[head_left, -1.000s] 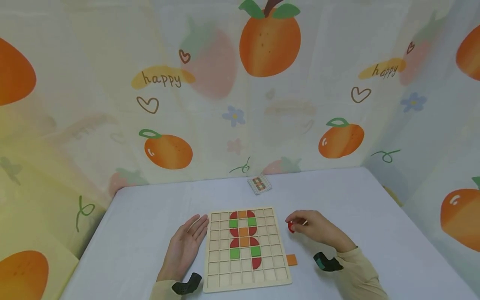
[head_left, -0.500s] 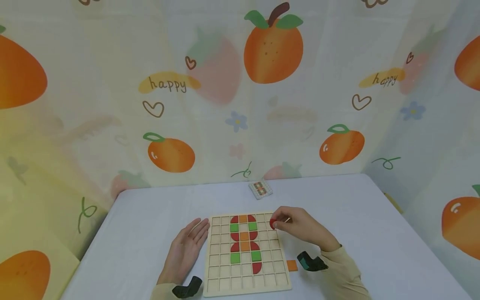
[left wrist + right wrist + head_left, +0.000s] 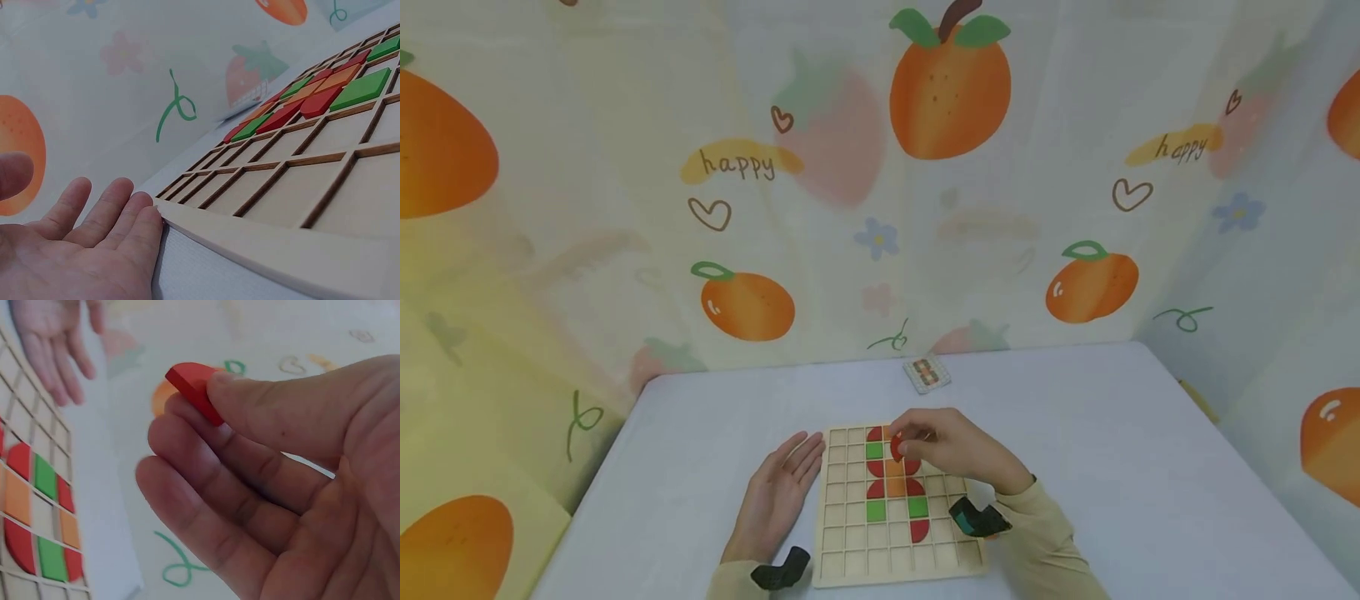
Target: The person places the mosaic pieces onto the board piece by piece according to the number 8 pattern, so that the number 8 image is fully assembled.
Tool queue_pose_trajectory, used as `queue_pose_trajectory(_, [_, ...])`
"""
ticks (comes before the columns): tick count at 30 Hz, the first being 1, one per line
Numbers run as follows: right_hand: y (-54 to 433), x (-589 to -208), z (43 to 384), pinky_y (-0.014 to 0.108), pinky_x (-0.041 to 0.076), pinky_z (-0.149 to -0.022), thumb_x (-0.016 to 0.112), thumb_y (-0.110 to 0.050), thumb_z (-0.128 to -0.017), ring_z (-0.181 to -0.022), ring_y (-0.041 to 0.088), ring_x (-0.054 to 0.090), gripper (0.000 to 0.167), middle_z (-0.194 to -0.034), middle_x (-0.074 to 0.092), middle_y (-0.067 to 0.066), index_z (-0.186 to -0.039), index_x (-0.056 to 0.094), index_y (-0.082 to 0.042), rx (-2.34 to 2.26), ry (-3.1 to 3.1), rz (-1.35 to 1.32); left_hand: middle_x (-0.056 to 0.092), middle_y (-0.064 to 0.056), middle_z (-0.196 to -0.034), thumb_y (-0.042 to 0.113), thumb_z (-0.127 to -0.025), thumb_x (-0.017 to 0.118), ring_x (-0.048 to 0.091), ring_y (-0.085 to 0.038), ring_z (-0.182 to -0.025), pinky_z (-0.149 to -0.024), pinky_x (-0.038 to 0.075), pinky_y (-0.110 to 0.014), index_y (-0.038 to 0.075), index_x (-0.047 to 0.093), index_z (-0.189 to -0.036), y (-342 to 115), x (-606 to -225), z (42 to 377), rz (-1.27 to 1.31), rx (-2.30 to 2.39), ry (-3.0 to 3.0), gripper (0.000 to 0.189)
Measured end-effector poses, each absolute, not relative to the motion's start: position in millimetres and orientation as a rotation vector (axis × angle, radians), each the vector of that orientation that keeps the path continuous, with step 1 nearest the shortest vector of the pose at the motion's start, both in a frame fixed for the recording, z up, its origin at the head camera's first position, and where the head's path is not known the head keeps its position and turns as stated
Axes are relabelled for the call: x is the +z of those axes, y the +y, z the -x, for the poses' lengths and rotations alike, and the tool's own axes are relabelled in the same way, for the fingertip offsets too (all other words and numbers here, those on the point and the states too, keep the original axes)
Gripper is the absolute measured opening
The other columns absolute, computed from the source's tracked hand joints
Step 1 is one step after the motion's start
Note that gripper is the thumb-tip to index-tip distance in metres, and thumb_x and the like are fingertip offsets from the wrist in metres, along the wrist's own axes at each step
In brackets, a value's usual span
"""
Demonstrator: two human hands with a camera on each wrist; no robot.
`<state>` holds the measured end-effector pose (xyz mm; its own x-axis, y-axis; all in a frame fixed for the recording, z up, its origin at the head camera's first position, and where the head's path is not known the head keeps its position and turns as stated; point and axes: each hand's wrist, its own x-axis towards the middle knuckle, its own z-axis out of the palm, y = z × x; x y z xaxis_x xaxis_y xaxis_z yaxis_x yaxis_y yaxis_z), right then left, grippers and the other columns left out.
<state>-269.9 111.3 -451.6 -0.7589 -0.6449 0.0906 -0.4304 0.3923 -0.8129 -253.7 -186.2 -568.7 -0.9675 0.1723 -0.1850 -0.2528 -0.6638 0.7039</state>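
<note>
My right hand (image 3: 955, 443) pinches a red rounded tile (image 3: 194, 394) between thumb and index finger, above the upper middle of a wooden grid board (image 3: 854, 562). In the right wrist view the other fingers lie loosely bent below it. Red rounded pieces, orange squares (image 3: 895, 486) and green squares (image 3: 876, 511) sit in the board's middle columns; my right hand hides some of them. My left hand (image 3: 778, 492) lies palm up with straight fingers along the board's left side. Its fingertips (image 3: 145, 203) meet the board's edge in the left wrist view.
A small stack of patterned cards (image 3: 927, 373) lies behind the board on the white table (image 3: 700, 433). Just right of the board, an orange tile (image 3: 992, 537) peeks out from under the right sleeve. A fruit-printed curtain (image 3: 835, 250) hangs around the table.
My right hand has carried the red tile leftward, from beside the board to above its upper middle. The left hand has stayed by the board's left edge. The head view has shifted slightly.
</note>
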Motion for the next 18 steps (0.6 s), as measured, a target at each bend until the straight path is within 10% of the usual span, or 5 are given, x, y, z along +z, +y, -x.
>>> queue_pose_trajectory(18, [89,-481,267,0.016,0.053,-0.072,0.068,-0.014,-0.097,-0.079,0.001,0.057,0.01,-0.092,0.07,-0.007,-0.105,0.071,-0.009,-1.105,2.385,0.9,0.024,-0.012,-0.168,0.037,-0.112,0.032,0.026,-0.024,-0.156,-0.122,0.038,-0.023,0.011,0.017,-0.162,-185,-567,253,0.146,2.665,1.15,0.058])
